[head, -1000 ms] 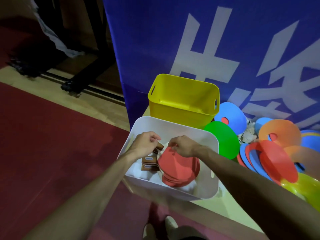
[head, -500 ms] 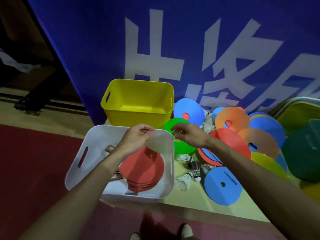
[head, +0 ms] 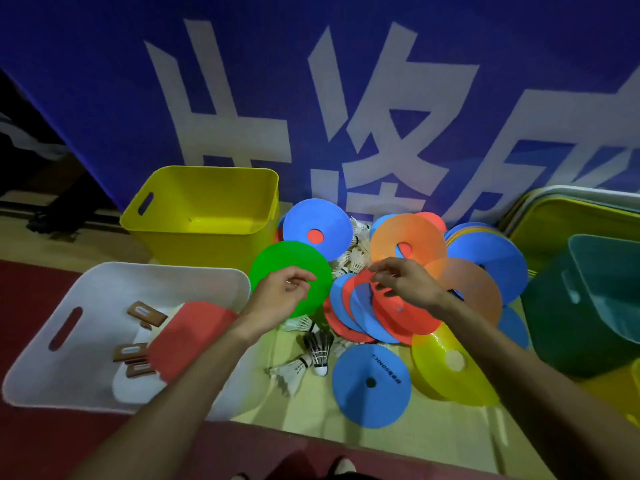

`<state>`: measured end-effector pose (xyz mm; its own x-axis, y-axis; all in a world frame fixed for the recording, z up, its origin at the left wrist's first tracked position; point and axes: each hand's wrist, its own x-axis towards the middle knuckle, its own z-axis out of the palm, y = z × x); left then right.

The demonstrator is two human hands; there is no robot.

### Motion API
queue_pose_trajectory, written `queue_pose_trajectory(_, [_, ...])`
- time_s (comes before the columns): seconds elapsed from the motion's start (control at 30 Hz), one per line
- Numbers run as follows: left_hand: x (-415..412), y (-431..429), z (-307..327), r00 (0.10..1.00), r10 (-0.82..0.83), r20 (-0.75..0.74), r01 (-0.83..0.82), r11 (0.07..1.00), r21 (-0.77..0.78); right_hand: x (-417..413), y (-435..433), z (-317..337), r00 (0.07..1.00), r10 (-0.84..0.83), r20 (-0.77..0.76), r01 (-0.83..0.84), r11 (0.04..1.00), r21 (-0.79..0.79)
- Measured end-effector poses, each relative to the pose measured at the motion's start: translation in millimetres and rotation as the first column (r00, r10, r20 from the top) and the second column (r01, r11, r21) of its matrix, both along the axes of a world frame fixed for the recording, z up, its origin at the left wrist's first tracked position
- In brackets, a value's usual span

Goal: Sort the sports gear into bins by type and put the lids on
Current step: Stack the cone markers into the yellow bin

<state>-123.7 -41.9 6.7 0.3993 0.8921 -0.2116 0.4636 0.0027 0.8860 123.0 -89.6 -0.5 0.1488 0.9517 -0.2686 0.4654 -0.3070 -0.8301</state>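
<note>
Sports gear (head: pixel 360 261) lies heaped right under and beyond my fingers, against a blue banner (head: pixel 104 98) with big white characters that stands behind everything. The white bin (head: pixel 90 292) sits below and to the left of my left fingers. Inside it is a stack of red discs (head: pixel 187 337), partly hidden by my forearm. The yellow bin (head: pixel 194 244) stands past my left fingers, and a teal bin (head: pixel 554 323) sits well off to the right of my right ones.

A green disc (head: pixel 277 258) lies directly beneath my left hand (head: pixel 280 296). Its fingers are loosely curled with nothing in them, and I cannot tell whether they touch the disc. My right hand (head: pixel 408 282) hangs with fingers spread and relaxed over a red disc (head: pixel 412 320) overlapping blue ones, holding nothing. An orange disc (head: pixel 422 237) shows just beyond those fingertips. Nearer to me lie a yellow disc (head: pixel 440 379) and a blue disc (head: pixel 363 400). Shuttlecocks (head: pixel 318 348) lie between my wrists, and more show among the far discs. Small brown tags (head: pixel 145 313) lie in the white bin, left of my left wrist.
</note>
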Motion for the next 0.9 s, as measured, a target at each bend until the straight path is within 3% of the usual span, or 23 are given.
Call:
queue_pose_trajectory(0.17, [24.1,-10.8,-18.4,0.991,0.125,-0.045,-0.130,0.980,-0.153,31.4,-13.5,-26.2,0.978,-0.191,-0.085,0.188,0.981,-0.051])
queue_pose_trajectory(0.33, [35.9,-13.1,-49.5,0.940,0.327,-0.092,-0.339,0.888,-0.309,52.2,-27.1,-54.2,0.937,-0.338,-0.090,0.325,0.936,-0.134])
queue_pose_trajectory(0.43, [37.2,-14.9,-65.0,0.834,0.549,-0.054,-0.494,0.701,-0.514,64.5,-32.7,-71.6,0.925,-0.378,-0.038,0.366,0.914,-0.173])
queue_pose_trajectory(0.5, [38.5,-12.1,-67.3,0.759,0.651,-0.004,-0.497,0.577,-0.648,70.4,-33.9,-79.7,0.919,-0.394,-0.016,0.385,0.904,-0.189])
queue_pose_trajectory(0.73, [38.6,8.9,-96.4,0.614,0.787,-0.057,-0.543,0.369,-0.754,62.7,-31.7,-90.1,0.900,-0.411,0.147,0.435,0.868,-0.240])
queue_pose_trajectory(0.9, [39.5,24.0,-117.5,0.536,0.843,-0.043,-0.587,0.336,-0.737,67.7,-34.0,-108.4,0.845,-0.493,0.207,0.533,0.809,-0.248])
